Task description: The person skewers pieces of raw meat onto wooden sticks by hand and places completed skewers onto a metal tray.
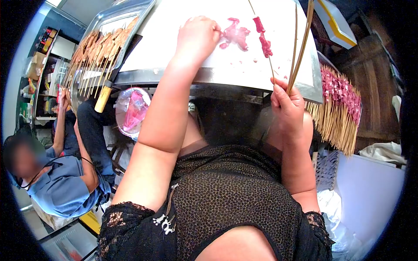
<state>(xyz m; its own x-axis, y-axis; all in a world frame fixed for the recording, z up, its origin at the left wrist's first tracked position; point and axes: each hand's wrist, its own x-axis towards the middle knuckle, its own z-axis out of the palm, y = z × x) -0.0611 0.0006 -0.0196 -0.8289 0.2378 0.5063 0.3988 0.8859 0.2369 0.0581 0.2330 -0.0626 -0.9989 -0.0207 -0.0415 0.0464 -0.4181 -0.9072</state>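
A skewer of raw meat [264, 45] slants across the upper right of the frame, its lower end pinched in the closed right hand [288, 104] along with several bare bamboo sticks [300, 51]. At upper centre, the left hand [197, 38] curls inward on the white bench [152, 50], fingertips by raw meat pieces [236, 35]; whether it grips any, I cannot tell.

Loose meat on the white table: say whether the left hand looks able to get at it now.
Probably yes: the left hand is right beside the loose meat, with nothing visible between them.
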